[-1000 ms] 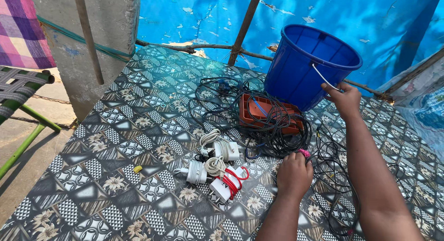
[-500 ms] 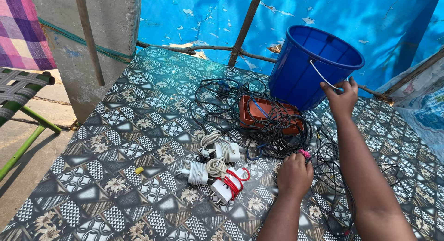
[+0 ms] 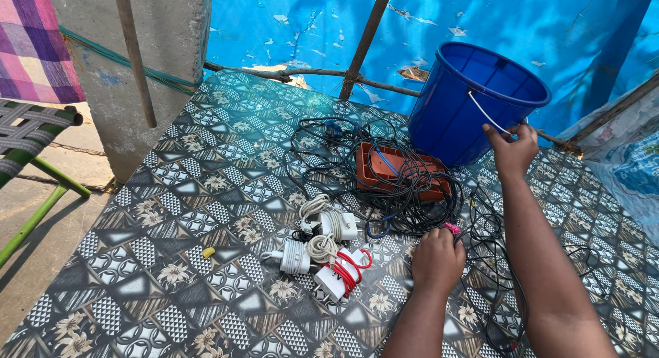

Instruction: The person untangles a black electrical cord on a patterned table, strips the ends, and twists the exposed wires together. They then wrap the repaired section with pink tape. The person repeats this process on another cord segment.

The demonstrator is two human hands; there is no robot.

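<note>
Head view: right hand (image 3: 511, 148) pinches the wire handle (image 3: 484, 114) of the blue bucket (image 3: 473, 100) at two o'clock. Left hand (image 3: 437, 258), closed, grips a pink piece (image 3: 451, 228) beside black cables (image 3: 405, 186).

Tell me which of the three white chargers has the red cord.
The charger nearest the left hand: the white block wrapped in red cord, lowest in the cluster. The other two chargers have white cords coiled around them.
</note>
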